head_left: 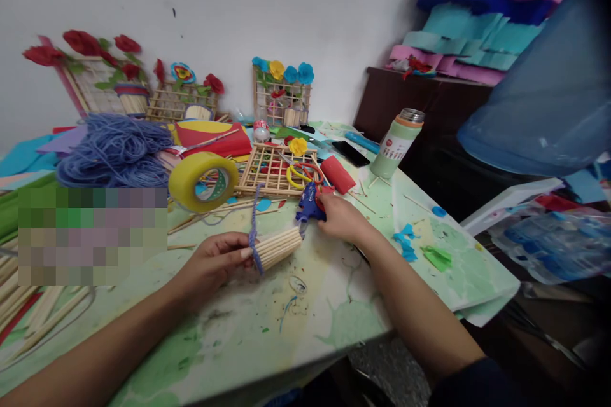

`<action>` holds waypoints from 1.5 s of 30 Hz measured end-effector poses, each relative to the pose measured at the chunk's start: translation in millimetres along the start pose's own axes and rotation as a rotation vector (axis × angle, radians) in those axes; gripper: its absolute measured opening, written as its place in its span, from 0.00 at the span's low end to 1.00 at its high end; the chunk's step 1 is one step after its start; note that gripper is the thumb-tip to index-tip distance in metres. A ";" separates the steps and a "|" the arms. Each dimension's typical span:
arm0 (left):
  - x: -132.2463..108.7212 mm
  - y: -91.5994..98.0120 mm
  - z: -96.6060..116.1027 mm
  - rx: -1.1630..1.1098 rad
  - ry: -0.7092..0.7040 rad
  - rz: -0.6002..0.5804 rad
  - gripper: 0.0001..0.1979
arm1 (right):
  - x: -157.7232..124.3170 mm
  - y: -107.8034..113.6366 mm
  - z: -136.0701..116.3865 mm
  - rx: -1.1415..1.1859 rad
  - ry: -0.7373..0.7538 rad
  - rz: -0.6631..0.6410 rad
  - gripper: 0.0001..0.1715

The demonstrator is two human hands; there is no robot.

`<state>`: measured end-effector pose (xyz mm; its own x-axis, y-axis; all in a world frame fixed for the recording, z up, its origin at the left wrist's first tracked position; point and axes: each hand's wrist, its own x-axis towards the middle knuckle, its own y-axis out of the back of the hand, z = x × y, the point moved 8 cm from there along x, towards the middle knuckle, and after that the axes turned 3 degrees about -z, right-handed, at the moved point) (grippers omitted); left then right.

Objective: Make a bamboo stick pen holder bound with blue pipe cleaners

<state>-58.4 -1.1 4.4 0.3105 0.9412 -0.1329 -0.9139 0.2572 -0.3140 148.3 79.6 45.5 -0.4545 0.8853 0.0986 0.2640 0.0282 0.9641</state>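
My left hand [222, 259] is closed on the end of a small pot made of wooden sticks [279, 248], which lies tilted on its side just above the table. A braid of blue yarn [254, 238] wraps round the pot near my fingers, its loose end rising upward. My right hand [341, 216] grips a blue and red hot glue gun [310, 202], its nozzle pointing down at the pot's far end. Whether the nozzle touches the sticks, I cannot tell. Just behind the glue gun are scissors [298, 175] with yellow and red handles, on a stick lattice [255, 168].
A tape roll [181, 184] and a heap of blue yarn [114, 149] stand at the left. Toward the right are a red paper roll [337, 175], a phone [351, 153], a bottle [395, 146] and paper scraps [405, 241]. Flower-decorated lattices [281, 95] lean on the wall.
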 end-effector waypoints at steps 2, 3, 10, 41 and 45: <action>1.4 5.7 4.0 -0.085 -0.024 0.060 0.09 | 2.0 -6.8 1.6 -0.014 -0.048 -0.004 0.12; 2.3 8.1 6.0 -0.135 -0.034 0.081 0.09 | 2.7 -8.9 2.8 -0.022 -0.070 -0.004 0.11; 3.0 30.4 16.9 -0.595 -0.044 0.301 0.12 | -0.4 8.8 11.7 -0.028 -0.173 0.073 0.11; 0.5 28.1 32.2 0.156 -0.373 0.177 0.07 | -58.6 31.3 -98.0 0.416 0.671 0.411 0.28; 0.5 27.5 30.0 0.112 -0.368 0.192 0.07 | -56.1 26.3 -99.9 0.429 0.653 0.367 0.28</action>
<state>-91.2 13.0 23.9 0.0368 0.9845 0.1715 -0.9751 0.0729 -0.2093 95.7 -15.8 90.0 -0.6408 0.4318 0.6348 0.7287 0.0816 0.6800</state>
